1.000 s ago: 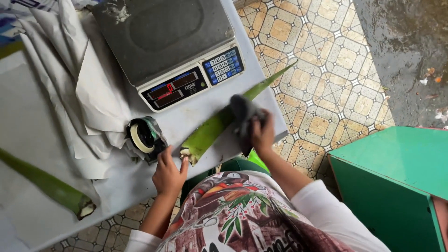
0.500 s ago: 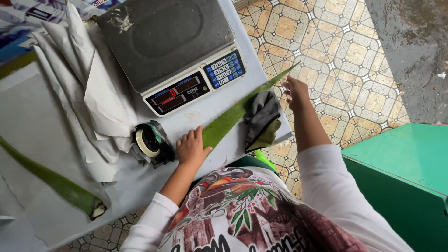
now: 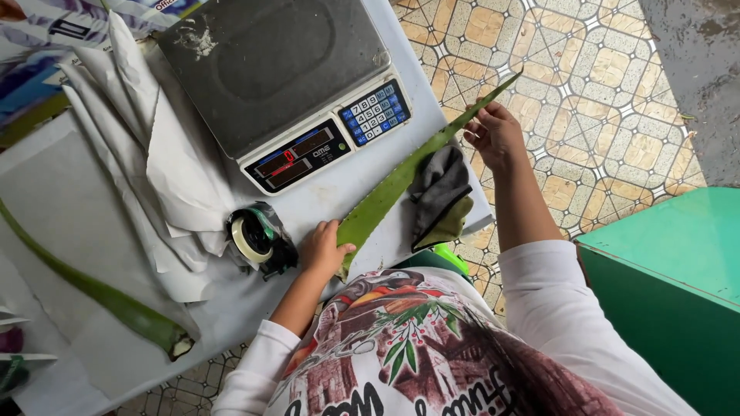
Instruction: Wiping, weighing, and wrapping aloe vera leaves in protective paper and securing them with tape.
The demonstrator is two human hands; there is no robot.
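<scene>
A long green aloe leaf (image 3: pixel 401 177) lies slanted across the white table (image 3: pixel 324 204), its tip past the table's right edge. My left hand (image 3: pixel 322 250) grips the leaf's thick cut end near the table's front edge. Near the thin tip, my right hand (image 3: pixel 493 135) has its fingers curled on the leaf over the tiled floor. A grey cloth (image 3: pixel 439 196) lies on the table just right of the leaf, between my two hands.
A digital scale (image 3: pixel 270 69) stands behind the leaf. A tape roll (image 3: pixel 254 239) sits left of my left hand, beside white paper sheets (image 3: pixel 169 177). A second aloe leaf (image 3: pixel 100 296) lies at the left. A green box (image 3: pixel 671 293) stands on the right.
My right hand let go of the grey cloth and moved up to the leaf's tip. My left hand shifted right from the tape roll onto the leaf's base.
</scene>
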